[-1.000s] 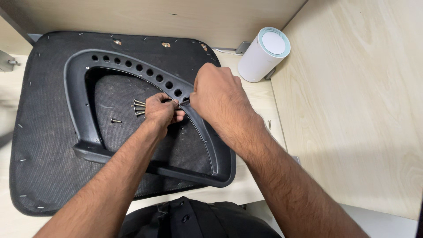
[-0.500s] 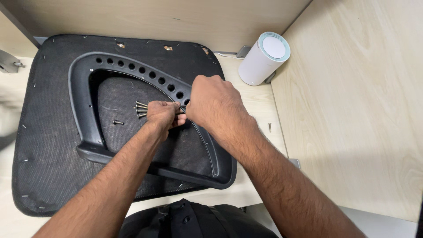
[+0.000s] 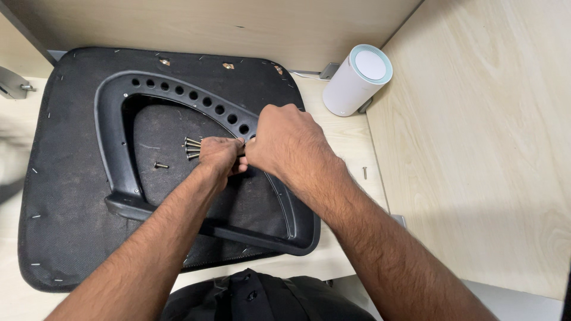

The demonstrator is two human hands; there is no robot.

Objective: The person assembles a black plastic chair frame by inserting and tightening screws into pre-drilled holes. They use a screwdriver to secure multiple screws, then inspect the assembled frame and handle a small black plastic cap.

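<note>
No package, label, sign or screen is visible anywhere around the two hands, neither on the black seat base nor on the wooden surfaces.

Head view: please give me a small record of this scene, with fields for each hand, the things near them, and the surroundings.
left hand: closed on a bunch of bolts, shafts sticking out to the left
right hand: fist on the curved bar of the black plastic armrest frame, beside the left hand; its grip is hidden
under the frame: black fabric seat underside
loose bolt: lying on the fabric inside the frame
white cylinder device: upright in the corner
surface: light wooden desk
</note>
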